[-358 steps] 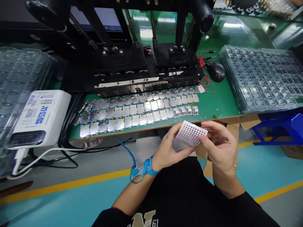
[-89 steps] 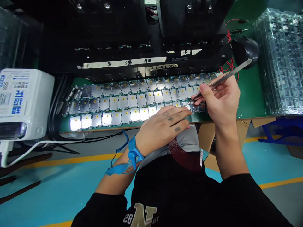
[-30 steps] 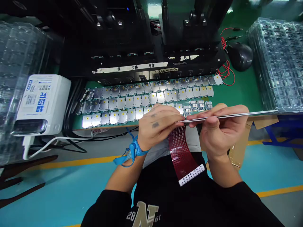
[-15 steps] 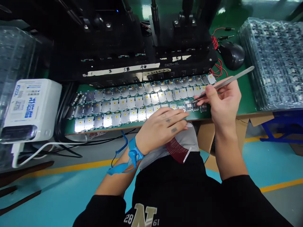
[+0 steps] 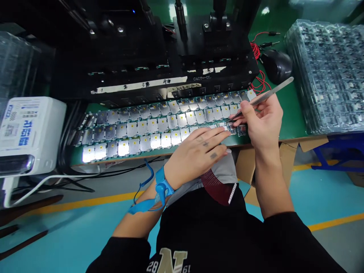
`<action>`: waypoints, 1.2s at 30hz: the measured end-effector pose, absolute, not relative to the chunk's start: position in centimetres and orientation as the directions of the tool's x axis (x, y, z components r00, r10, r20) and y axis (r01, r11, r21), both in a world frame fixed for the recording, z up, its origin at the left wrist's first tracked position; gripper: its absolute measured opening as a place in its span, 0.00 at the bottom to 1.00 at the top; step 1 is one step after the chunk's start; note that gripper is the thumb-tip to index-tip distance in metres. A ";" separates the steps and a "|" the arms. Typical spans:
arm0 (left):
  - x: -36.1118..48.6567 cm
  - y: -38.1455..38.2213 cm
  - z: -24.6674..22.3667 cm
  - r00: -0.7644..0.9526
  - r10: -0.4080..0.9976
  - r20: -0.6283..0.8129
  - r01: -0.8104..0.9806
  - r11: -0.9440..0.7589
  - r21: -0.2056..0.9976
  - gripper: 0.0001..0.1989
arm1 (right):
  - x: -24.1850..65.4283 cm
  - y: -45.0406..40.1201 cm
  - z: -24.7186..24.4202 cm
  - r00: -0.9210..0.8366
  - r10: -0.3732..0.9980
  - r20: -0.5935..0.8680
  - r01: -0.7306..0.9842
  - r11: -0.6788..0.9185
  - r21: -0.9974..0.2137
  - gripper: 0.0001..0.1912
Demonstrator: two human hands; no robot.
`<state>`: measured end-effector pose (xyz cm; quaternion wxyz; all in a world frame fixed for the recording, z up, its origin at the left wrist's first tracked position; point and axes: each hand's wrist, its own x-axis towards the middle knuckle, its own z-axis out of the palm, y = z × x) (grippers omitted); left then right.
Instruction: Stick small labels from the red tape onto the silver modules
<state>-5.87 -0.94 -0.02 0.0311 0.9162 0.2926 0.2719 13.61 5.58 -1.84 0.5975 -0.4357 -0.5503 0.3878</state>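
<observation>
Three rows of small circuit boards with silver covers [image 5: 145,144] lie along the green bench. My right hand [image 5: 263,119] grips metal tweezers [image 5: 274,91], whose tips touch or hover just over the bare small boards [image 5: 241,130] at the right end of the front row. My left hand [image 5: 199,151] rests palm down over the right part of that row, fingers stretched toward the tweezer tips. It covers some boards, and whatever lies beneath it is hidden. A blue strap [image 5: 161,187] is round my left wrist.
A black test fixture [image 5: 148,89] with switches stands behind the rows. Clear trays of boards [image 5: 330,76] are stacked at right, beside a black mouse [image 5: 276,66] and red wires [image 5: 263,81]. At left are a white device [image 5: 34,132] and cables [image 5: 65,151]. An open carton [image 5: 248,163] is below the bench.
My left hand has shifted slightly right relative to the boards, covering more of the front row's right part. The tweezers remain in my right hand. The view has shifted a little.
</observation>
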 end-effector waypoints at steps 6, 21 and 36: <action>-5.4 -0.7 -0.8 0.686 0.539 0.489 0.523 -0.832 0.184 0.05 | 13.6 5.6 -1.8 0.068 0.946 0.316 0.008 0.316 -0.949 0.16; -5.4 -0.6 -1.0 0.677 0.555 0.484 0.521 -0.825 0.218 0.06 | 13.6 5.5 -1.9 0.058 0.952 0.302 0.043 0.300 -0.953 0.15; -5.4 -0.6 -1.2 0.674 0.561 0.481 0.526 -0.821 0.222 0.06 | 13.6 4.7 -1.4 0.039 0.923 0.382 0.084 0.378 -0.922 0.17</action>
